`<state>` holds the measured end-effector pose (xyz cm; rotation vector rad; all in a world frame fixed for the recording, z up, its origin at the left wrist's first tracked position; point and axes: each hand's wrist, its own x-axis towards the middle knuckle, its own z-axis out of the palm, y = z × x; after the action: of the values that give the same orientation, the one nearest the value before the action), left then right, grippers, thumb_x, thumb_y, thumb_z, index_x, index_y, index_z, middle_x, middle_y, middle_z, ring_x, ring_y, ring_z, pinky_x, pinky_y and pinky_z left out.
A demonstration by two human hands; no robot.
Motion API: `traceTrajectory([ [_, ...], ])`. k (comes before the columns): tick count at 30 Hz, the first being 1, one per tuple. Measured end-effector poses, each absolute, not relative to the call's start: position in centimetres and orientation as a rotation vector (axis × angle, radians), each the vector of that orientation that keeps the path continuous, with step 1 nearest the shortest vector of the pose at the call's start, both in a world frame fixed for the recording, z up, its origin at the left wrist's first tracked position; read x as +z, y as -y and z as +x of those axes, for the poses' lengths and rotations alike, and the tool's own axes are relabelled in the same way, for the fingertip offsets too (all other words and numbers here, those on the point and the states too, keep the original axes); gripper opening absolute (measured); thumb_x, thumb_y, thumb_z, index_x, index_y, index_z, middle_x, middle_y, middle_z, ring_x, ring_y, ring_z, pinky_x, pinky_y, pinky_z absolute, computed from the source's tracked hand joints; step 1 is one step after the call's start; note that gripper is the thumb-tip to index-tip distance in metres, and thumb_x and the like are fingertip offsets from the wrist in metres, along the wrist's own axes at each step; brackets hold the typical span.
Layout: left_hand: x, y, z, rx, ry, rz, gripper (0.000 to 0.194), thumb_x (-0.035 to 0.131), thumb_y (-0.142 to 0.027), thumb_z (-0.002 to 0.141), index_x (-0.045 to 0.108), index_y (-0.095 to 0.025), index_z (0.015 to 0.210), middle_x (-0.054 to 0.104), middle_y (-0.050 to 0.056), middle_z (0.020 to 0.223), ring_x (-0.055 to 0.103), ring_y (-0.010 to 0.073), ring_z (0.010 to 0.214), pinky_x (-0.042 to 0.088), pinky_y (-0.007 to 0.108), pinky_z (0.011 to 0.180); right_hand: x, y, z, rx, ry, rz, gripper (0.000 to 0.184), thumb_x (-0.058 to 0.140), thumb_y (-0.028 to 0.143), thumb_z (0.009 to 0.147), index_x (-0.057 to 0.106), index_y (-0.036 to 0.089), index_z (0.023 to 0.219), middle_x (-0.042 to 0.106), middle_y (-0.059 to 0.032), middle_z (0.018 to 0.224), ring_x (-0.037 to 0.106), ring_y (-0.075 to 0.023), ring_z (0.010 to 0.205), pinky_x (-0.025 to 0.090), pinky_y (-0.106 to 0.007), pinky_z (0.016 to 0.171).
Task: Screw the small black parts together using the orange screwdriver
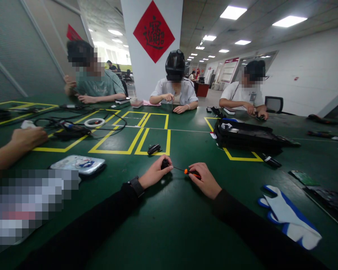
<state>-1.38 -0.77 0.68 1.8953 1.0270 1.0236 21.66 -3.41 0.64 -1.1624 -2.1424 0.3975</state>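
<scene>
My left hand, below a dark wristwatch, is closed round a small black part, whose kind I cannot make out. In my right hand is a screwdriver with an orange and black handle. Its thin shaft points left, and the tip reaches the black part or the fingers beside it; exact contact is unclear. Just beyond my left hand, a small black device lies at the edge of a yellow taped box.
A white and blue work glove lies right, near a green circuit board. Beyond is a large black casing. Left are a clear-lidded box, cables and another person's hand. Several people sit across the green table.
</scene>
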Motion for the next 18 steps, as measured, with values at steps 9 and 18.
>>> traceTrajectory([
  [9, 0.82, 0.82, -1.4, 1.027, -0.997, 1.913, 0.017, 0.053, -0.03, 0.078, 0.049, -0.017, 0.088, 0.053, 0.001, 0.083, 0.05, 0.0135, 0.076, 0.041, 0.027, 0.072, 0.91, 4.1, 21.37, 0.566, 2.105, -1.218, 0.02, 0.056, 0.03, 0.079, 0.053, 0.02, 0.095, 0.061, -0.0013, 0.083, 0.058, -0.0146, 0.073, 0.044, -0.028, 0.069],
  [18, 0.86, 0.77, -1.38, 1.032, -1.006, 1.884, 0.018, 0.054, -0.032, 0.078, 0.049, -0.017, 0.087, 0.053, 0.001, 0.081, 0.05, 0.0126, 0.073, 0.041, 0.027, 0.071, 1.28, 4.16, 21.34, 0.479, 2.139, -1.176, 0.02, 0.046, 0.03, 0.085, 0.06, 0.019, 0.092, 0.062, -0.0035, 0.086, 0.057, -0.0154, 0.078, 0.042, -0.027, 0.072],
])
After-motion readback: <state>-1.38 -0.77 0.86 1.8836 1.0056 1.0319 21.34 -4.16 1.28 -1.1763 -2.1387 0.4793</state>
